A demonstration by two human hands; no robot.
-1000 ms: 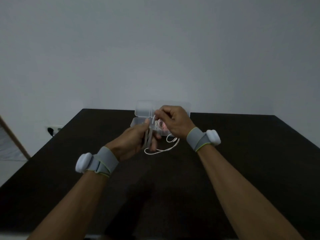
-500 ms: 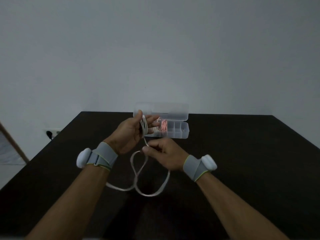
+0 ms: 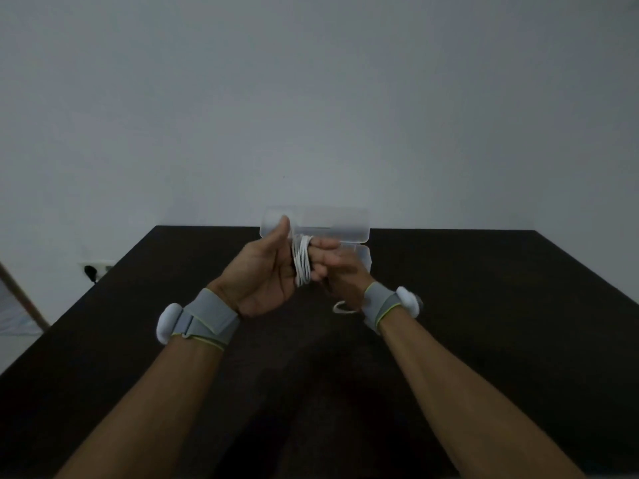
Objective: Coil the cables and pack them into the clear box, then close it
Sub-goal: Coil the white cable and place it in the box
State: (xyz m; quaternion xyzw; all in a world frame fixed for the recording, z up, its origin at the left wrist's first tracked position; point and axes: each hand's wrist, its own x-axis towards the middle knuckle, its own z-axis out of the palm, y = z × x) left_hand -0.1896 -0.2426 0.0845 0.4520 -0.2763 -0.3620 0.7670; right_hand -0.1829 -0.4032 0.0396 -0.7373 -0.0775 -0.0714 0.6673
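A white cable [image 3: 301, 265] is wound in several loops around the fingers of my left hand [image 3: 264, 271], held above the dark table. My right hand [image 3: 340, 269] is pressed against the left hand's fingers and grips the same cable; a short loose loop hangs below its wrist. Behind both hands the clear box [image 3: 340, 228] stands with its lid raised at the table's far edge. My hands hide most of its base and whatever lies inside.
The dark table [image 3: 484, 323] spreads to both sides and toward me. A pale wall rises right behind the box. A wall socket with a black plug [image 3: 90, 270] sits low at the left, beside a slanted wooden strip [image 3: 20, 299].
The long loop that hung down to the table has been taken up onto the left hand's coil. My right hand rose from below and met the left hand's fingers.
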